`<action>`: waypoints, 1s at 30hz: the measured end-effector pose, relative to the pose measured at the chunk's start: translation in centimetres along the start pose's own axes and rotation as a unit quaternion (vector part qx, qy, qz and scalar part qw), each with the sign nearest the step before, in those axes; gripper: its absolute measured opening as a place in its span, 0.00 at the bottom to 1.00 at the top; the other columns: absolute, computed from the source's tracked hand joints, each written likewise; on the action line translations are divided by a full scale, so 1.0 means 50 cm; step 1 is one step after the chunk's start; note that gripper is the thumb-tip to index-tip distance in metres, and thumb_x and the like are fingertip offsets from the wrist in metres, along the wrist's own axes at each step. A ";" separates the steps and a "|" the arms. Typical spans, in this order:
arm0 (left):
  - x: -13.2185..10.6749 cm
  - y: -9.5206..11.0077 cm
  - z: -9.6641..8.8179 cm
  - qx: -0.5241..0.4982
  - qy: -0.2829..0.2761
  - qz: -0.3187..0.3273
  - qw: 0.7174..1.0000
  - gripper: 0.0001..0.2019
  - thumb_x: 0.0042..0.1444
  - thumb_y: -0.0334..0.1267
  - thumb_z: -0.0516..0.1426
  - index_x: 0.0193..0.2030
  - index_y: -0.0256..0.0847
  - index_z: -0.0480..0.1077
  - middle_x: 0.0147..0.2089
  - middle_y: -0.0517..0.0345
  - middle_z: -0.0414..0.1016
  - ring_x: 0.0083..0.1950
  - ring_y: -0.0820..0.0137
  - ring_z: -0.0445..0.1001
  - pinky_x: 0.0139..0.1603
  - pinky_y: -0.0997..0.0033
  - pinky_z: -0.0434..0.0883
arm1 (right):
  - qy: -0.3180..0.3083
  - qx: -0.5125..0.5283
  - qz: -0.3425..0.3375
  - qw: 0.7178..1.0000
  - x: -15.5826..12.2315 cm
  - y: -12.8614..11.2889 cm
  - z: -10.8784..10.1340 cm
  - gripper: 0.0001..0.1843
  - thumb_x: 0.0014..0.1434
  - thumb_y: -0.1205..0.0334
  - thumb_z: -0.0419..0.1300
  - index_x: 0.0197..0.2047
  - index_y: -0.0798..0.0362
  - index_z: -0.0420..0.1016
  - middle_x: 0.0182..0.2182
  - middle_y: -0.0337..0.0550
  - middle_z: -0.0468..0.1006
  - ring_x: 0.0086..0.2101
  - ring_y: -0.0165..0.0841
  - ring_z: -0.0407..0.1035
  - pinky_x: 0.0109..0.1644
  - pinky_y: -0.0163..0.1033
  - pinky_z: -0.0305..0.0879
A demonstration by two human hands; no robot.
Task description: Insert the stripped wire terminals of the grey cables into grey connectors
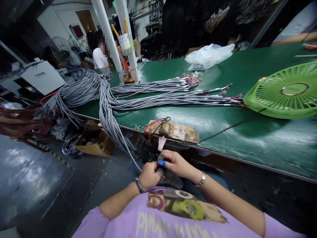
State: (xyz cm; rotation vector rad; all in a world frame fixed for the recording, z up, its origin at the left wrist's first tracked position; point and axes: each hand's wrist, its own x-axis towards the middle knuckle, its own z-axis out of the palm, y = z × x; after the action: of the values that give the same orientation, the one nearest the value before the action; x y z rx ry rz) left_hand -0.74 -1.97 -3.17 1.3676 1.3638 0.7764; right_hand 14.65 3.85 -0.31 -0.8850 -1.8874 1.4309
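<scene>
My left hand (pixel 149 176) is closed around a grey cable (pixel 135 163), which runs down to it from the thick cable bundle (pixel 105 105) hanging over the bench edge. Close beside it, my right hand (pixel 177 162) is pinched with its fingertips against the left one. Tape covers some of the fingers, and a blue wrap sits on the right thumb. What lies between the right fingers is hidden. Just beyond my hands, a taped cardboard piece (pixel 182 132) carries a hot glue gun, largely hidden, whose pale pink part (pixel 161 143) sticks out over the edge.
Long grey cables with stripped, coloured wire ends (pixel 188 81) lie along the green bench (pixel 153 69). A green fan (pixel 284 91) stands at the right, with a black cord crossing the bench. A clear plastic bag (pixel 209 56) lies behind. An open cardboard box (pixel 96 143) sits below, left.
</scene>
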 end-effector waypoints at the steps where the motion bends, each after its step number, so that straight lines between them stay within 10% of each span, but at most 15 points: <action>1: 0.002 0.003 0.000 -0.026 0.000 -0.010 1.000 0.08 0.51 0.38 0.55 0.26 0.37 0.70 0.20 0.56 0.74 0.22 0.69 0.73 0.24 0.72 0.70 | 0.008 0.000 0.001 1.000 -0.004 0.002 -0.001 0.16 0.53 0.50 0.60 0.25 0.55 0.72 0.26 0.40 0.70 0.28 0.30 0.62 0.33 0.35 0.59; 7: 0.002 0.022 0.002 -0.147 0.100 0.014 0.984 0.17 0.52 0.50 0.56 0.25 0.36 0.68 0.20 0.55 0.74 0.21 0.71 0.72 0.25 0.72 0.70 | 0.080 0.166 0.093 0.979 -0.035 0.028 0.014 0.20 0.51 0.46 0.61 0.39 0.55 0.70 0.32 0.42 0.74 0.30 0.30 0.65 0.33 0.36 0.61; 14: 0.003 0.030 0.004 -0.127 0.047 0.048 0.990 0.21 0.53 0.53 0.55 0.25 0.35 0.72 0.21 0.54 0.75 0.22 0.70 0.72 0.27 0.70 0.71 | 0.070 0.285 0.069 0.954 -0.032 0.020 0.044 0.16 0.53 0.49 0.60 0.29 0.54 0.65 0.17 0.35 0.68 0.21 0.27 0.62 0.28 0.36 0.59; 20: -0.005 0.029 -0.019 -0.021 0.002 0.073 0.997 0.20 0.53 0.51 0.56 0.23 0.36 0.74 0.22 0.52 0.76 0.26 0.69 0.73 0.30 0.71 0.70 | -0.015 0.249 0.072 0.966 -0.005 0.003 0.029 0.15 0.51 0.50 0.62 0.26 0.53 0.66 0.15 0.34 0.70 0.17 0.28 0.63 0.24 0.34 0.57; 30: -0.011 0.014 -0.009 -0.185 0.093 0.043 0.977 0.24 0.52 0.57 0.54 0.27 0.33 0.72 0.22 0.50 0.76 0.21 0.68 0.73 0.27 0.67 0.71 | 0.027 0.264 0.085 0.960 0.019 -0.004 0.048 0.19 0.46 0.48 0.65 0.23 0.54 0.65 0.13 0.33 0.66 0.17 0.25 0.57 0.24 0.34 0.52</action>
State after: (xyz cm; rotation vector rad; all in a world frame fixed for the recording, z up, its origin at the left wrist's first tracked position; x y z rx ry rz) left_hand -1.02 -2.31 -2.30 1.0842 1.2294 1.1769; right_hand 12.15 3.22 -0.64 -0.8188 -1.3059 1.8712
